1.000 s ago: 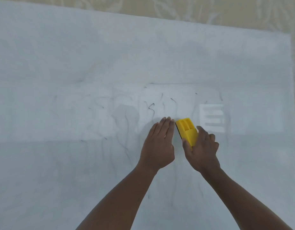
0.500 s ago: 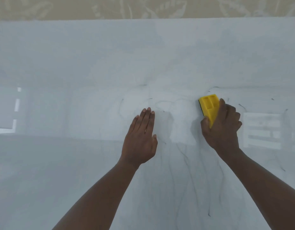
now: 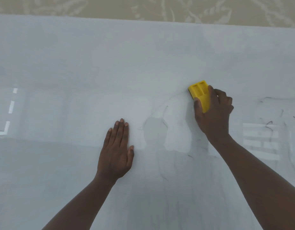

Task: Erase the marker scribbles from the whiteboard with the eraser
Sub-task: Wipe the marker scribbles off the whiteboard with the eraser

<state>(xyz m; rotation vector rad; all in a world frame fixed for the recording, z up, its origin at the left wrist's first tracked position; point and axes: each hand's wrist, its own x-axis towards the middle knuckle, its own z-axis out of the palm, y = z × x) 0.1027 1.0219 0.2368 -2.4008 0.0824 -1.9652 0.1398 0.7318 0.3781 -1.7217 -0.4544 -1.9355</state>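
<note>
The whiteboard fills almost the whole view, glossy and smeared grey. My right hand grips the yellow eraser and presses it flat on the board, right of centre. My left hand lies flat on the board with its fingers together, palm down, holding nothing, left of and below the eraser. Thin dark marker scribbles are at the far right, and fainter strokes lie between my hands and below my right wrist.
The board's top edge runs across the view near the top, with beige patterned wallpaper behind it. Bright window reflections show on the board at the left and right.
My right hand has slid the eraser up and to the right, away from my left hand. My view has shifted so that the scribbles now lie further right.
</note>
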